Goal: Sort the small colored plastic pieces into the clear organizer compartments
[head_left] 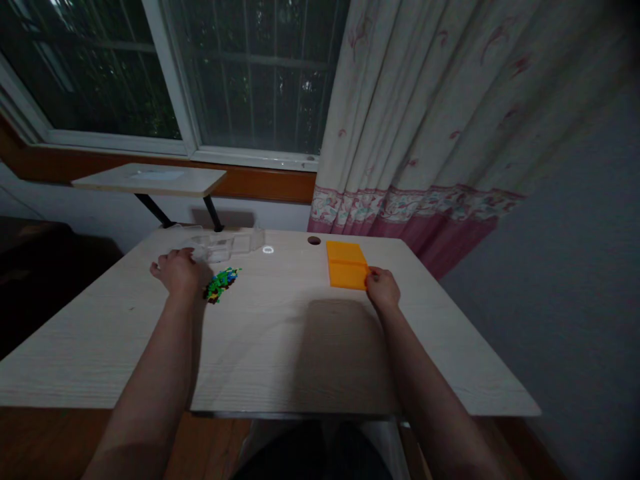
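Observation:
My left hand (180, 270) is palm down over the left back of the table, with its fingers apart at the near side of some clear plastic trays (220, 248). Just right of that wrist lies a small pile of building bricks (220, 285), mostly green with blue, yellow and dark brown bits. On the right, my right hand (384, 288) has its fingers closed on the right edge of a flat orange panel (346, 267). A line crosses the panel's middle, and it seems to lie flat on the table. My right fingertips are partly hidden.
The pale wooden table (260, 360) has a round cable hole (314, 241) near its back edge. A raised shelf (150, 179) on black legs overhangs the back left. Behind are a window (255, 80) and a floral curtain (420, 133).

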Available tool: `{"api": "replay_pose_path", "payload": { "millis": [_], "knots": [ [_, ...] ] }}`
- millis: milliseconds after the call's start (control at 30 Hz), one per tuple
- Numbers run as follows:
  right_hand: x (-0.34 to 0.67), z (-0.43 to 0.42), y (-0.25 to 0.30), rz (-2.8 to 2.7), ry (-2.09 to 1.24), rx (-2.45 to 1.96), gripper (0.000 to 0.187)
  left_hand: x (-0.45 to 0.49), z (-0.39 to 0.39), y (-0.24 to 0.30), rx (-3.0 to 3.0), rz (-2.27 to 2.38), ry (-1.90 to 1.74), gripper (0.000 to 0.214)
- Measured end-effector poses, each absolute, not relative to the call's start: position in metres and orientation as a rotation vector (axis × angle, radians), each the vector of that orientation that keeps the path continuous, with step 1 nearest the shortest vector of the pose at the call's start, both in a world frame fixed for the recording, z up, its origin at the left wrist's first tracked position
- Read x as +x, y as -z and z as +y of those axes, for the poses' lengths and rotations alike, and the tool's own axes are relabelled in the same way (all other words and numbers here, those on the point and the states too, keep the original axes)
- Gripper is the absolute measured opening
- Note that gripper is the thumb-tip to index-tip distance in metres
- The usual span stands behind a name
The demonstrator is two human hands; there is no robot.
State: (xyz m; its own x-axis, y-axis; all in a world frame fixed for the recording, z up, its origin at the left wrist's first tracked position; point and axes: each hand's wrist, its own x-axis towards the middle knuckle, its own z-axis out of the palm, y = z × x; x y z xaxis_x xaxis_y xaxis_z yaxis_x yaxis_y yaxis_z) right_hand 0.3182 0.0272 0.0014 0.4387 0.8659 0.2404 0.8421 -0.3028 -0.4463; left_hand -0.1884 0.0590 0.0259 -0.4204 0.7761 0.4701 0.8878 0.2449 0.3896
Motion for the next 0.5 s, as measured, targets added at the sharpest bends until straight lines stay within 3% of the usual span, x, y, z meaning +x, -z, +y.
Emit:
{"api": "replay_pose_path", "payload": {
  "millis": [200,500],
  "knots": [
    [0.317,0.028,-0.001,-1.409,-0.061,-2.197,0.040,-0.151,0.052,-0.052,-1.588,-2.001,1.124,0.036],
    [0.314,0.027,-0.003,-1.431,-0.059,-2.200,0.041,-0.026,0.023,-0.048,-2.421,-1.397,1.134,0.034]
  ]
}}
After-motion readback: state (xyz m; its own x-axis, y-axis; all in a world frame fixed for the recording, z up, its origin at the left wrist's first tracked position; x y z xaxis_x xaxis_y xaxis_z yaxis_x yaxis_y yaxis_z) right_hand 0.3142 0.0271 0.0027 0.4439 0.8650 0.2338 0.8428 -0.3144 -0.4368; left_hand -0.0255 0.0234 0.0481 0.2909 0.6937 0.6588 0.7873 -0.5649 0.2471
